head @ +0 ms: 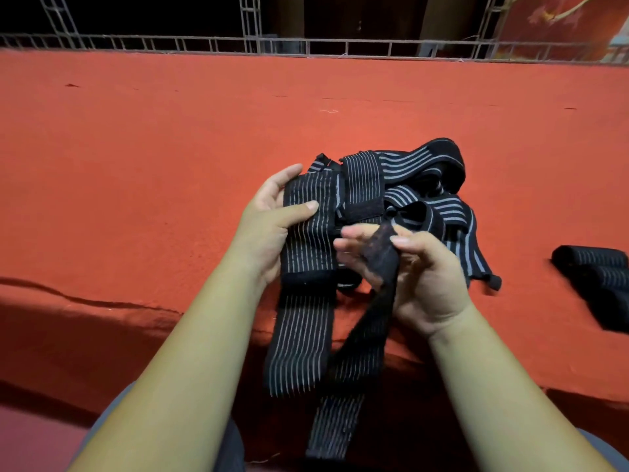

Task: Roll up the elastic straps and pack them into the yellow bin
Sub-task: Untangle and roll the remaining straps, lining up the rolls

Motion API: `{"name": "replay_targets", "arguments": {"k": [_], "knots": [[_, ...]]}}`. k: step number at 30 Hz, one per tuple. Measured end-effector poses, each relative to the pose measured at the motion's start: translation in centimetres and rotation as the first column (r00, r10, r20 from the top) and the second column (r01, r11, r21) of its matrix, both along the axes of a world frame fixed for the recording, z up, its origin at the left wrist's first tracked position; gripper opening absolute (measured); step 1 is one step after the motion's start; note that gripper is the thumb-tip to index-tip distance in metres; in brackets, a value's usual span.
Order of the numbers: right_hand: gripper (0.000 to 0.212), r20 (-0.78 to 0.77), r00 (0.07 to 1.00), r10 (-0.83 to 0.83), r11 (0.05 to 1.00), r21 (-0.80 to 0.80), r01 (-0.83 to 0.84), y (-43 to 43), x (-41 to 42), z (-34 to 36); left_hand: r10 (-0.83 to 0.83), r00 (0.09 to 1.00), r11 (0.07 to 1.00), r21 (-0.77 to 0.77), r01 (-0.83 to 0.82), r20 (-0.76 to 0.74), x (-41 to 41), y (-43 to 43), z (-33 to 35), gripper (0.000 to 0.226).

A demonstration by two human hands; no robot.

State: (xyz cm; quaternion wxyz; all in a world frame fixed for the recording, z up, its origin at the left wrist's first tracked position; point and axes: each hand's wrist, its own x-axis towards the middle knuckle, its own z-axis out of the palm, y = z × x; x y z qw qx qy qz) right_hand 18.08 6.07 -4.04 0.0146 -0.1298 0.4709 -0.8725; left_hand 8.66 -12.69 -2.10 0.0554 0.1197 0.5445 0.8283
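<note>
My right hand (422, 274) pinches the dark end of one elastic strap (340, 420). Its length hangs from that grip down toward me, over the red table (170, 148) edge. My left hand (269, 229), just beside, grips a second strap (306, 253). I see no yellow bin.

left grip (272, 229): clasps striped strap (308, 247) | right grip (425, 277): pinches dark strap (381, 257)

The left hand (272, 219) grips a black striped strap (306, 253). The right hand (418, 267) pinches another strap's end (381, 247). Rolled straps (595, 277) lie apart on the red table (170, 148).
</note>
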Motion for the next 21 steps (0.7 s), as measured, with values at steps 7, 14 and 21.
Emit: {"name": "replay_targets", "arguments": {"k": [7, 14, 21], "knots": [[0.046, 0.075, 0.991, -0.107, 0.981, -0.156, 0.118, -0.6, 0.6, 1.2, -0.124, 0.991, 0.991, -0.057, 0.121, -0.056, 2.6, 1.2, 0.4, 0.058], [0.053, 0.076, 0.993, -0.087, 0.985, -0.144, 0.098, 0.0, 1.9, 1.6, -0.183, 0.94, 0.824, -0.567, -0.013, -0.287, 4.4, 2.1, 0.6, 0.037], [0.045, -0.013, 0.995, -0.1, 0.995, -0.004, 0.1, 0.6, 3.9, 3.5, -0.245, 0.969, 0.891, -0.397, 0.222, -0.008, 7.6, 3.1, 2.7, 0.081]]}}
